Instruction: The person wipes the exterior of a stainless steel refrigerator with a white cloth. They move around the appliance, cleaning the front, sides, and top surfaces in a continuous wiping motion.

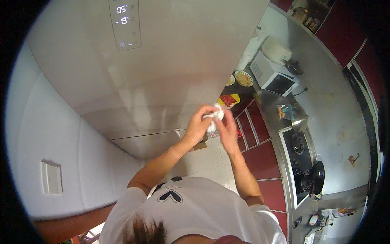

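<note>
A white plastic bag (217, 114), bunched up, is held between my two hands in front of my chest. My left hand (199, 123) grips it from the left with thumb and fingers. From the right, my right hand (226, 123) pinches it, slightly blurred. The lower part of the bag hangs below my fingers and shows some red; what it contains cannot be told. Just behind the hands stands a large refrigerator (152, 76) with a lit display panel.
Right of the refrigerator, a counter holds a white microwave (278, 82), a patterned bowl (244, 78) and a yellow tray (235, 98). Further along are a gas stove (292, 158) and a black wok (318, 177). A cardboard box (199, 147) lies on the floor beneath my hands.
</note>
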### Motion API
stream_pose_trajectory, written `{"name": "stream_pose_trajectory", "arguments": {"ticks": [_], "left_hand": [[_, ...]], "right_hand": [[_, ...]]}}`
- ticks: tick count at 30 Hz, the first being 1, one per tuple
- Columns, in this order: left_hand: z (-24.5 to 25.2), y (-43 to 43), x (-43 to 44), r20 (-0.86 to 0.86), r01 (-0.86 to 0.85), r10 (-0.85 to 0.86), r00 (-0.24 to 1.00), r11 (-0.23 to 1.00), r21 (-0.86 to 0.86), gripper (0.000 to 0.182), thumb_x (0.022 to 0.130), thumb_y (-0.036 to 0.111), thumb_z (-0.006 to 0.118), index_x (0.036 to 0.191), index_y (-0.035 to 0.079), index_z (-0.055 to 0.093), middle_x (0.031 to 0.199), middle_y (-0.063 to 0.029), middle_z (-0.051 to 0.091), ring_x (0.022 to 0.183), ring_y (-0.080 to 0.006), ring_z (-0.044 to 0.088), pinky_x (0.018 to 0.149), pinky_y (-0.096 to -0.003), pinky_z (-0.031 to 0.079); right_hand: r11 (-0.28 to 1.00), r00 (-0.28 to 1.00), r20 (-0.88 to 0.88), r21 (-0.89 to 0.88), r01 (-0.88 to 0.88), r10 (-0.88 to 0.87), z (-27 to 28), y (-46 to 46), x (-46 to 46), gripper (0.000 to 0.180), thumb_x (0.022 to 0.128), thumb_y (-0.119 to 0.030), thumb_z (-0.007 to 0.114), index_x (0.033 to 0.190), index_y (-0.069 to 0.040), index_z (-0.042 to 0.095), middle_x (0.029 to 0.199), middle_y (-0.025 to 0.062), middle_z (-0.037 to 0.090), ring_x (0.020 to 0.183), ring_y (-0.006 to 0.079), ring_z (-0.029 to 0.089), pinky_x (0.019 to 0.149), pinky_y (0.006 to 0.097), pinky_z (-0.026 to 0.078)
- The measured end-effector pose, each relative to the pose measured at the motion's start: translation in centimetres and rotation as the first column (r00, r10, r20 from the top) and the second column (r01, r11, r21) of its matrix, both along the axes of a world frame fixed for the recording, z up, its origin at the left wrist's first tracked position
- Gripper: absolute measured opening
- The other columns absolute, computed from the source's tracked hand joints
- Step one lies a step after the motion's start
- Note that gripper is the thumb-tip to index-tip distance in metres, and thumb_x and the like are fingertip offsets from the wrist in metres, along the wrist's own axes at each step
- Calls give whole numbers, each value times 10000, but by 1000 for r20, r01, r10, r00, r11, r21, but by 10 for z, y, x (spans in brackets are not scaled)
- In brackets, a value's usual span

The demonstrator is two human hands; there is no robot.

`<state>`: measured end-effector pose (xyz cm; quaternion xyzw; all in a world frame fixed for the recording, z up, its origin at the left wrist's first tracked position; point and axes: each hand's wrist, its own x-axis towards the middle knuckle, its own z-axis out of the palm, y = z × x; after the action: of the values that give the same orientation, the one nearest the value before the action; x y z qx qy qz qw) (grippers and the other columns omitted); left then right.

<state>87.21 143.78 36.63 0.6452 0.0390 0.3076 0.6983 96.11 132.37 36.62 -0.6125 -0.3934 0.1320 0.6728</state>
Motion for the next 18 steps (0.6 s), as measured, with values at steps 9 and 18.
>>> {"name": "stream_pose_trajectory", "arguments": {"ticks": [9, 18], "left_hand": [[8, -12, -85, 29, 40, -44, 999, 992, 121, 182, 952, -11, 505, 1098, -18, 613, 1189, -128, 588, 1047, -203, 606, 934, -336, 475], [-60, -5, -147, -200, -221, 174, 964, 945, -240, 171, 974, 57, 488, 1029, 12, 643, 955, -98, 670, 843, -168, 633, 812, -297, 506]], "right_hand": [[550, 33, 550, 828, 113, -834, 296, 99, 112, 214, 897, -72, 574, 1090, -29, 655, 1123, 153, 587, 1090, 327, 518, 948, 432, 418], [900, 61, 920, 361, 244, -386, 9, 83, 107, 447, 811, -18, 631, 1247, -110, 656, 1034, 122, 579, 988, 278, 568, 818, 399, 451]]}}
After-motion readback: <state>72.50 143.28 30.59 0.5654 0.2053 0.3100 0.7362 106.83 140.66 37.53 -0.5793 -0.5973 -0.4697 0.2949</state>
